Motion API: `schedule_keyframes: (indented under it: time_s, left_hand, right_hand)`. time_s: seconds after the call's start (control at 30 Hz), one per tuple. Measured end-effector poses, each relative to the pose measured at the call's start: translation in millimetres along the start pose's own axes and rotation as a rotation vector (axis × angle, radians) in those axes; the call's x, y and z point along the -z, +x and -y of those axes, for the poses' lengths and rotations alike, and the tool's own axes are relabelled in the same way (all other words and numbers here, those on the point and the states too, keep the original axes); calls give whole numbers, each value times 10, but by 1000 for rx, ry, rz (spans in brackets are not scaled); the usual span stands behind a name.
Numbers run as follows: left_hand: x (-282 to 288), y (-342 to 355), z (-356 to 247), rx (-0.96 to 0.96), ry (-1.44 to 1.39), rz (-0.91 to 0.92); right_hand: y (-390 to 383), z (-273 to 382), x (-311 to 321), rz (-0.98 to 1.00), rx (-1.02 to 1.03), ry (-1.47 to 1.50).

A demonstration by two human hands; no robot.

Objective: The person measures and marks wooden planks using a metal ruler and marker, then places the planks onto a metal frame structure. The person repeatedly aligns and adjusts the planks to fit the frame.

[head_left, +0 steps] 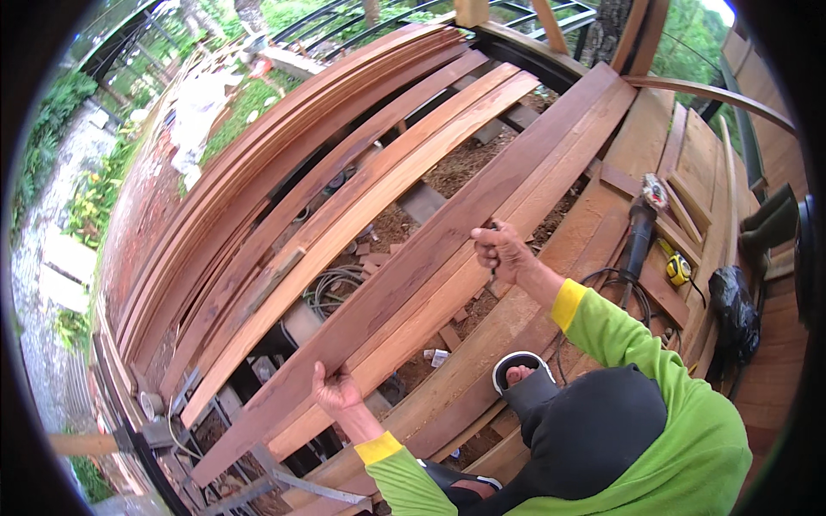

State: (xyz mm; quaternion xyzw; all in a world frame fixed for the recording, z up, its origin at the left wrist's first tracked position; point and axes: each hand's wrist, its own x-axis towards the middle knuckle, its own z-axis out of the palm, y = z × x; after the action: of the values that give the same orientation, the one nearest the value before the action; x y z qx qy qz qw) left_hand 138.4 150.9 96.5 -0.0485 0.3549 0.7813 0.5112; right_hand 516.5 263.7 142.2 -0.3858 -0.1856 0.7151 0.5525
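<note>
My left hand [337, 391] grips the near edge of a long dark brown plank [379, 301], thumb on the top and fingers partly hidden. Further up the same plank, my right hand [503, 251] is closed in a fist; a bit of something thin and dark shows at it, too small to name. A lighter reddish plank [430, 322] lies along the near side of the dark one, beneath my wrists. Both planks slant from lower left to upper right across the dark frame.
Stacked planks [284, 163] lie at the far left. An angle grinder [639, 228], a yellow tape measure [678, 268] and a black plastic bag [734, 314] are at right. Gaps between boards expose soil, a coiled cable [331, 291] and wood offcuts. My sandalled foot [520, 374] is close by.
</note>
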Motion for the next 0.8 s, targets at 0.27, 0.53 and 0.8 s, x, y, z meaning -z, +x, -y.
schedule_keyframes:
  time_s: [0.27,0.53,0.8]
  left_hand:
    - [-8,-60,49,18,-23,28]
    - [-141,-172,44,14,-30,16]
    - [-224,-240,101,18,-73,30]
  right_hand:
    - [113,-21,-10,-109,-13,-32]
    - [180,-89,53,-161,-16,-97]
    - [150,-56,130,-175,-7,-87]
